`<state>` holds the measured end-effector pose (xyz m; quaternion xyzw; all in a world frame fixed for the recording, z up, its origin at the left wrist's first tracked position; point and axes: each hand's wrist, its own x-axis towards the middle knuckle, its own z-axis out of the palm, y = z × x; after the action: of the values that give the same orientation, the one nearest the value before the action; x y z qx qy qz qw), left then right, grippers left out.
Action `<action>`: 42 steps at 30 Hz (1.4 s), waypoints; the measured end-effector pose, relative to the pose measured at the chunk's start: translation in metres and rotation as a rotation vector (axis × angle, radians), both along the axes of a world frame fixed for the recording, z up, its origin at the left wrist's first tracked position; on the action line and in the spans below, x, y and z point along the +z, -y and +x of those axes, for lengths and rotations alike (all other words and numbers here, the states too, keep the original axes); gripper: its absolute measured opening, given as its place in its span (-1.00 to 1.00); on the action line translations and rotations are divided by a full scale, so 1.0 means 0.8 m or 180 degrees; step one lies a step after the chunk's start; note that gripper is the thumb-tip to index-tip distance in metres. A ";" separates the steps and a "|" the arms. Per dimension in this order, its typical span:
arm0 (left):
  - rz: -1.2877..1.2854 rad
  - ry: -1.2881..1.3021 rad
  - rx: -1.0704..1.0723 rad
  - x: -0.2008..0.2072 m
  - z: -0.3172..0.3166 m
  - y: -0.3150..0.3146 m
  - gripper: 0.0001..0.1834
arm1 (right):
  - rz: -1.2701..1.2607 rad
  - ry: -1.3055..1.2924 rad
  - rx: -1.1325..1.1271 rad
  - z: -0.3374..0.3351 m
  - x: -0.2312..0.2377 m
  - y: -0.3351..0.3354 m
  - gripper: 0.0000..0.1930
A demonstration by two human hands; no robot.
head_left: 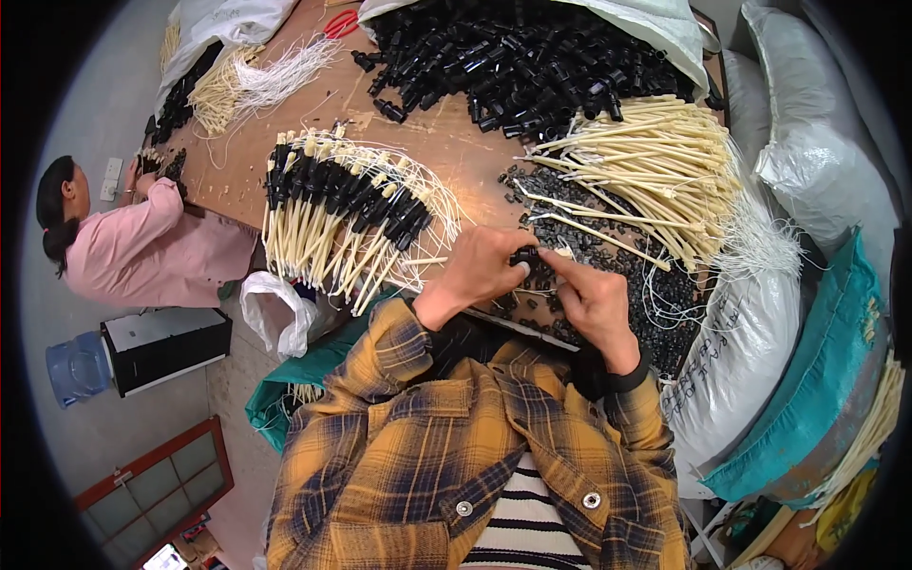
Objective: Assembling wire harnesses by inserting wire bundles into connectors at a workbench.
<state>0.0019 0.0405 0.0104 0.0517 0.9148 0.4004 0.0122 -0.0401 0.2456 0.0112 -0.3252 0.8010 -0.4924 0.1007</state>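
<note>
Over the table's near edge, my left hand [475, 269] is closed around a black plastic fitting [523, 255]. A cream stick-like tube [426, 260] juts out to the left from under that hand. My right hand [597, 302] meets the fitting from the right, fingers bent and pinched together; whatever lies between them is too small to make out. A cream end piece [564, 253] shows beside its index finger. Small black parts [608, 249] lie spread beneath and beyond both hands. To the left rests a bundle of cream tubes with black fittings [347, 195] and white strings.
Loose black fittings [503, 71] spill from a white sack at the back. Cream tubes [655, 171] with white strings are piled at right, beside white sacks [746, 342] and a teal sack [817, 380]. Red-handled scissors [341, 24] lie far off. A co-worker in pink [142, 237] works at left.
</note>
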 end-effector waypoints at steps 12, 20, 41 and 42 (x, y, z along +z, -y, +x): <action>-0.1402 -0.0966 0.0047 0.000 0.032 0.012 -0.67 | 0.0218 0.1144 -0.0509 0.012 -0.005 0.061 -0.79; -0.1992 -0.1793 0.1979 0.017 0.045 0.121 -0.85 | -0.0215 -0.0585 -0.1033 -0.020 0.019 0.040 -0.66; -0.0689 -0.0362 0.0660 -0.030 -0.096 0.073 -0.52 | 0.2092 -0.1102 -0.1056 -0.074 -0.030 -0.055 -0.91; -0.0694 -0.0353 0.0670 -0.034 -0.093 0.073 -0.52 | 0.2088 -0.1096 -0.1043 -0.076 -0.024 -0.053 -0.91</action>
<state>-0.0728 -0.0182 -0.0169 -0.0240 0.9525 0.2944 -0.0747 -0.1010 0.2882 -0.0079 -0.2216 0.9620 -0.1585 -0.0164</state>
